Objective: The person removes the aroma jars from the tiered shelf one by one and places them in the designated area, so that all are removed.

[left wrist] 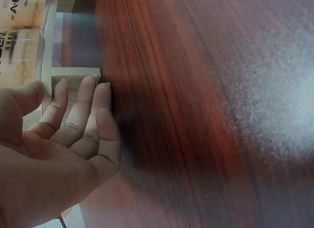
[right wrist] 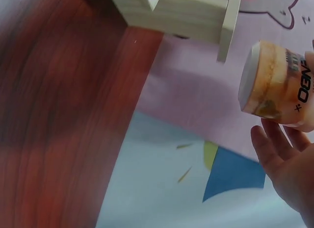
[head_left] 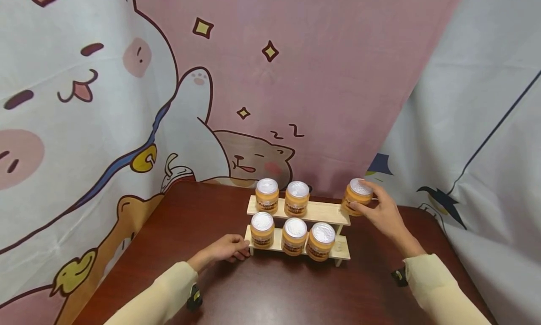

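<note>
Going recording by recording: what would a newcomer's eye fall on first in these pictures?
Probably the huge white cartoon animal on the cloth backdrop, at the head view's left. Next, the pale wooden two-tier rack below the centre, holding five round orange jars with pale lids. At its upper right end, the right hand grips a matching jar, while the left hand is at the lower tier's left end.

Orange jar (right wrist: 274, 86) and right hand (right wrist: 290, 175) cropped, right wrist view
Fine print on the jar's label (head_left: 350, 202) is illegible, head view.
</note>
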Motion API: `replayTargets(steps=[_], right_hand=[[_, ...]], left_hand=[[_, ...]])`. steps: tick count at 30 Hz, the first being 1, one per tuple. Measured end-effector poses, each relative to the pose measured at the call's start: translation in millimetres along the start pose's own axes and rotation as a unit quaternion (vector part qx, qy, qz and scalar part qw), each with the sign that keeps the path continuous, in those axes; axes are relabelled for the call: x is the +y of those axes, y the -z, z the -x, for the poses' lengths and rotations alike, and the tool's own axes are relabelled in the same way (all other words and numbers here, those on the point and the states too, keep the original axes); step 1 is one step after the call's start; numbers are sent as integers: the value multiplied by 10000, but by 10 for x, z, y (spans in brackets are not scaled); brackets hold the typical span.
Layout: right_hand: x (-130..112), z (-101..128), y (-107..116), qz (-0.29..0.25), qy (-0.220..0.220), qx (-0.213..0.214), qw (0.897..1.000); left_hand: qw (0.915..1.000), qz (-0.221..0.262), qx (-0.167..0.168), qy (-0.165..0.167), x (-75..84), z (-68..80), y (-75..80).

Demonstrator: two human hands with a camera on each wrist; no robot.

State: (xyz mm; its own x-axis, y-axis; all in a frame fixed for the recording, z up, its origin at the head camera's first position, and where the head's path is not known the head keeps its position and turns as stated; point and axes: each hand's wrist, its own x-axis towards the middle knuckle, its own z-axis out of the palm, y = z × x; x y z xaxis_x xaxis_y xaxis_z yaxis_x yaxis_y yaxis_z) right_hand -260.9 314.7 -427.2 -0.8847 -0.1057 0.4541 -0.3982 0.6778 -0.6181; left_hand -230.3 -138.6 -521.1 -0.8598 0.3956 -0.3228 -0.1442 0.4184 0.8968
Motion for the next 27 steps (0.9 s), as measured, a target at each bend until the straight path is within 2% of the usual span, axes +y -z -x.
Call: replayTargets(steps=[7, 15, 27], right_hand=[[133, 71, 132, 113, -302, 215, 9992], [302, 167, 176, 225, -486, 380, 9978], [507, 278, 127, 440, -596, 189, 9971]], left_hand=[[9999, -93, 32, 56, 24, 14, 15], [9998, -186, 24, 72, 39, 17, 14], [9994, -343, -39, 2, 56, 3, 22]])
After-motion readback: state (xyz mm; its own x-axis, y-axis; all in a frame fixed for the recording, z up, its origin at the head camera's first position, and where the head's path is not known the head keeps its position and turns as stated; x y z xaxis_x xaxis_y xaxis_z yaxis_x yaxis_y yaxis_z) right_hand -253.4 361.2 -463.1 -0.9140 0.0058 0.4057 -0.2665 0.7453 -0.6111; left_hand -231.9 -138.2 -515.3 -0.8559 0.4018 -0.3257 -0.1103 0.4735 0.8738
